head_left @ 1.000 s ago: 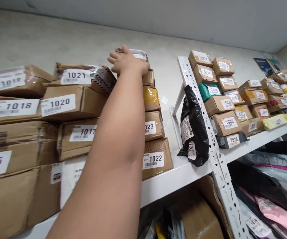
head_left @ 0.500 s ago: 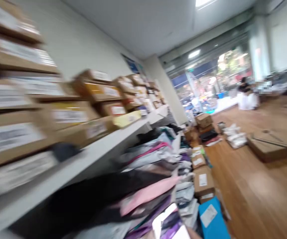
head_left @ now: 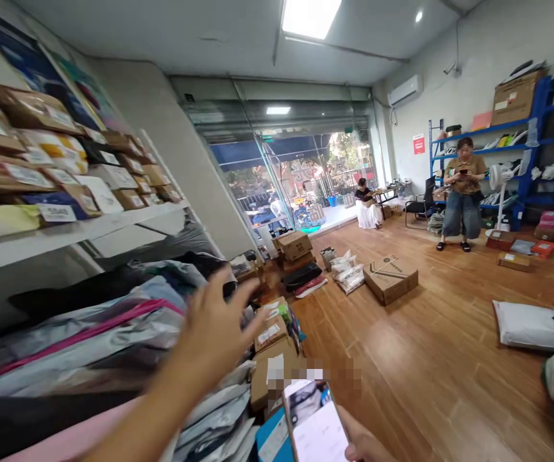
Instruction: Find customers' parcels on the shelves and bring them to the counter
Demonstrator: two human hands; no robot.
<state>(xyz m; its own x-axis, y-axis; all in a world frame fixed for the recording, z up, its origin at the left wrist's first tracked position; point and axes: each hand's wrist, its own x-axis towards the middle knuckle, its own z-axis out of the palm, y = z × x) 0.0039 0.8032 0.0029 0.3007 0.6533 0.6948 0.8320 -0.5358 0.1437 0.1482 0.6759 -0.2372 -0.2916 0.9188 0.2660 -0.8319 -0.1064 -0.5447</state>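
Note:
My left hand (head_left: 215, 330) reaches forward over the shelf of soft parcels, blurred by motion, its fingers spread and nothing in them. Beneath and beside it lie grey plastic mailer bags (head_left: 127, 324), one with a bright pink edge. Low in the view, my right hand (head_left: 361, 439) is closed round a smartphone (head_left: 316, 423) whose lit screen shows a camera picture at the top. Just behind the phone are a blue parcel (head_left: 274, 439) and cardboard boxes (head_left: 268, 375) with white labels.
Labelled parcels (head_left: 65, 173) are stacked on the white upper shelf (head_left: 113, 228) at left. A large flat carton (head_left: 390, 279) and white packages (head_left: 349, 273) stand on the wooden floor. One person (head_left: 464, 186) stands by blue racks (head_left: 522, 173); another person (head_left: 367, 205) sits near the window.
My view has swung to the right, bringing the blue racks and a standing person into sight. My left hand has come into view with fingers spread. The smartphone now shows more fully.

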